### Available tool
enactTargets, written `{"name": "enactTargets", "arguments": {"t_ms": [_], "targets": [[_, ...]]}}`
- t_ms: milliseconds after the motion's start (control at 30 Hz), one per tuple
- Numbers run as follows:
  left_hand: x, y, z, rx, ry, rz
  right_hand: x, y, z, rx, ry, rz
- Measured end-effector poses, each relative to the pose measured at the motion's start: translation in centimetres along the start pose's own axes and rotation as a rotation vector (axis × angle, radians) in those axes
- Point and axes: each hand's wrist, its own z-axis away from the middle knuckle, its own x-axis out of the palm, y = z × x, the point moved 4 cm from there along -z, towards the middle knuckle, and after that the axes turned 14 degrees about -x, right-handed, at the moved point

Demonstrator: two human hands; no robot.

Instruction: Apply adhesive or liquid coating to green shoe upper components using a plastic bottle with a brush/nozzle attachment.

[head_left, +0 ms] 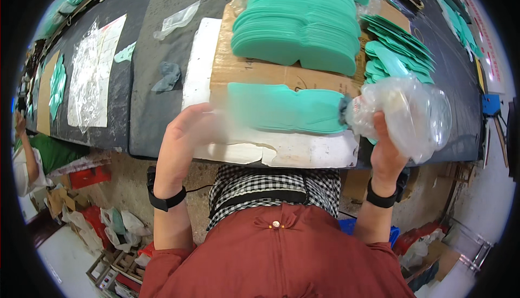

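My right hand (385, 149) grips a clear, crumpled plastic bottle (414, 116), tilted sideways. A dark grey wad (343, 109) at the bottle's narrow end meets the right end of a flat green insole-shaped piece (281, 108). My left hand (190, 130) is at this piece's left end; its fingers are smeared by motion, so their hold is not readable. The green piece lies over cardboard (271, 73) and a worn white board (314, 149) along the table's front edge. Just beyond it stands a thick stack of green insole-shaped pieces (295, 24).
A looser, fanned pile of green pieces (398, 49) lies at the right, behind the bottle. Clear plastic film (86, 76), a small plastic bag (177, 21) and a dark grey scrap (167, 76) lie to the left. Another person's arm (24, 149) shows at the far left.
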Motion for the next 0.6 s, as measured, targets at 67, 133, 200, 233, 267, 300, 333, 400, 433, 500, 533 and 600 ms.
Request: {"name": "enactTargets", "arguments": {"t_ms": [67,133,200,233,267,300,333,400,433,500,533,600], "targets": [[0.9,0.0,-0.3,0.039,-0.051,-0.075,-0.5,0.4,-0.4,0.238,0.078,-0.297],[2.0,-0.4,-1.2,0.052,-0.048,-0.081,-0.2,-0.4,-1.7,0.165,0.127,-0.209],[3.1,-0.1,-1.5,0.101,0.087,-0.313,1.6,-3.4,-2.5,-0.327,-0.125,0.512],[4.4,0.6,-1.6,0.085,0.17,-0.341,3.1,-3.4,-2.5,-0.272,-0.035,0.165],[4.7,0.4,-2.0,0.089,0.16,-0.353,4.5,-3.8,-2.6,-0.229,0.107,0.119],[4.6,0.2,-2.3,0.123,0.239,-0.429,5.4,-3.4,-3.0,-0.167,0.128,-0.15],[4.6,0.1,-2.3,0.158,0.317,-0.503,5.9,-2.8,-3.2,-0.104,0.148,-0.418],[4.4,0.1,-1.8,0.152,0.308,-0.484,4.7,-0.5,-3.5,0.113,0.029,-0.58],[4.5,0.1,-1.7,0.149,0.294,-0.459,3.8,0.6,-3.0,0.23,0.039,-0.402],[4.4,-0.2,-1.9,0.138,0.267,-0.424,1.7,3.2,-1.9,0.271,0.157,-0.503],[4.4,-0.3,-2.2,0.125,0.237,-0.391,0.3,4.2,-1.2,0.269,0.155,-0.501],[4.2,0.0,-2.1,0.114,0.222,-0.364,-2.2,3.1,-0.2,-0.124,-0.008,0.264]]}}
